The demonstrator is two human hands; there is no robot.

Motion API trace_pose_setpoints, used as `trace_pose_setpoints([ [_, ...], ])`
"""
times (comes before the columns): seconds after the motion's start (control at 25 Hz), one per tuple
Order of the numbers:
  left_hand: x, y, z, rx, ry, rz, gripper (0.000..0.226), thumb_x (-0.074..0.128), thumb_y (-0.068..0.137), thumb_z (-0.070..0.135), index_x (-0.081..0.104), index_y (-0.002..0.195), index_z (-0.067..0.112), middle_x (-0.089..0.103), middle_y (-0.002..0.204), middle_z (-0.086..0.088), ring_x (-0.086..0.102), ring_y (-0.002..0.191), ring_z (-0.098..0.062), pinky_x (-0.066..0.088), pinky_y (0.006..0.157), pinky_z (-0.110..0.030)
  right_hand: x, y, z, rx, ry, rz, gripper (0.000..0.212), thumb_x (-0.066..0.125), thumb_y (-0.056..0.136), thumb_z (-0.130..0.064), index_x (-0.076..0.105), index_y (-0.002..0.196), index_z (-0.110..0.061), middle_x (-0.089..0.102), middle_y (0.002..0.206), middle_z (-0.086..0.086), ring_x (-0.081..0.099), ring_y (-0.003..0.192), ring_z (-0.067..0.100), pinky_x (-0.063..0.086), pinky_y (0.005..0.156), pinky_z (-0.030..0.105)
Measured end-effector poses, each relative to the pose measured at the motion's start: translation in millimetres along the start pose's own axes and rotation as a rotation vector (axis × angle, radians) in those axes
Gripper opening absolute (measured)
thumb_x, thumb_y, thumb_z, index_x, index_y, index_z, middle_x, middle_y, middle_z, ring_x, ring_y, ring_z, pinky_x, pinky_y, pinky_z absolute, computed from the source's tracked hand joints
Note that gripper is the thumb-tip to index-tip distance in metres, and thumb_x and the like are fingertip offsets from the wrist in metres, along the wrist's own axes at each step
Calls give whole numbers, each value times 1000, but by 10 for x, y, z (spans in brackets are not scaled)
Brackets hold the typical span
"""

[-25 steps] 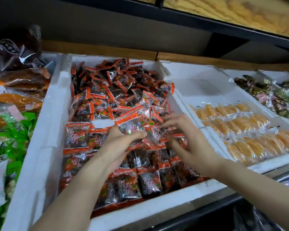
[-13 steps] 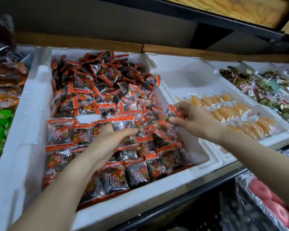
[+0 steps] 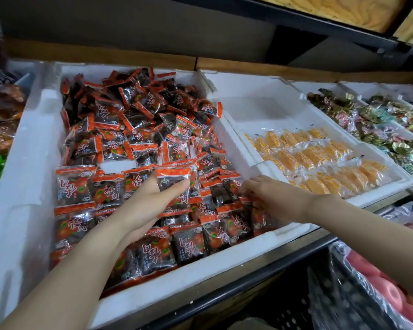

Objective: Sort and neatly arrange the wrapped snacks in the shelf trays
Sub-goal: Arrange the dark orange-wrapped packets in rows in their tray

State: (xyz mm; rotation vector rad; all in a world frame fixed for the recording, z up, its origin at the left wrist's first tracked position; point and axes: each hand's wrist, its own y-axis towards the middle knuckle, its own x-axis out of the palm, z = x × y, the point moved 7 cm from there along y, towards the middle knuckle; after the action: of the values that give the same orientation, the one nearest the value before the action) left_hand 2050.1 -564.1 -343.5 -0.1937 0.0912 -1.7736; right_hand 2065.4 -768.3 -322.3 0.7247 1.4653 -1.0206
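A white foam tray holds many orange-and-dark wrapped snacks, heaped loosely at the back and laid in flat rows along the front. My left hand grips a small stack of these snack packets upright above the front rows, thumb across the top packet. My right hand reaches palm down to the tray's right front corner, fingertips on a packet lying in the row; whether it grips it is hidden.
To the right, a second foam tray holds yellow wrapped snacks in rows. Further right are trays of mixed foil candies. Brown and green packs lie left. A dark basket with pink items sits below.
My right hand came down from holding a packet in the air to the tray's right front corner, setting it in the row. The left hand kept its stack.
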Motion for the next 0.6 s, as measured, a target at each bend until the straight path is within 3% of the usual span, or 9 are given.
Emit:
trace_pose_setpoints([
  [0.12, 44, -14, 40, 39, 38, -36, 30, 62, 88, 30, 60, 117, 28, 69, 104, 20, 59, 94, 9, 34, 93, -19, -162, -89, -73, 16, 153, 200, 51, 50, 91, 0, 37, 136, -20, 44, 130, -1, 49, 114, 13, 42, 93, 25],
  [0.2, 103, -41, 50, 46, 88, -74, 23, 63, 87, 28, 64, 110, 26, 71, 100, 18, 63, 94, 6, 40, 92, -19, -290, -132, -248, 9, 504, 289, 46, 53, 94, -15, 36, 136, -22, 50, 125, -5, 54, 101, 4, 44, 88, 16],
  [0.28, 163, -75, 41, 47, 121, -119, 28, 65, 82, 29, 63, 110, 25, 72, 102, 14, 65, 98, 0, 44, 95, -24, -316, -109, -457, -36, 840, 246, 43, 57, 91, -23, 39, 131, -25, 55, 117, -7, 58, 93, 2, 49, 87, 20],
  [0.36, 226, -127, 52, 71, 159, -171, 39, 65, 75, 32, 62, 113, 25, 71, 107, 12, 64, 101, -3, 45, 96, -26, -301, -49, -603, -90, 886, 218, 29, 60, 89, -25, 50, 116, -26, 63, 104, -1, 64, 88, 15, 54, 83, 39],
  [0.44, 259, -162, 50, 71, 157, -201, 42, 64, 74, 33, 61, 115, 24, 71, 109, 9, 65, 104, -8, 45, 99, -31, -318, -20, -630, -82, 846, 245, 9, 62, 89, -21, 60, 98, -22, 66, 91, 4, 65, 79, 23, 54, 75, 47],
  [0.6, 106, -108, 10, -5, 63, -32, 26, 61, 84, 35, 63, 101, 16, 66, 112, -1, 57, 113, -17, 33, 110, -41, -298, -1, -363, 73, 984, 209, 9, 61, 88, -11, 59, 81, -17, 66, 78, 5, 64, 69, 17, 55, 73, 35],
])
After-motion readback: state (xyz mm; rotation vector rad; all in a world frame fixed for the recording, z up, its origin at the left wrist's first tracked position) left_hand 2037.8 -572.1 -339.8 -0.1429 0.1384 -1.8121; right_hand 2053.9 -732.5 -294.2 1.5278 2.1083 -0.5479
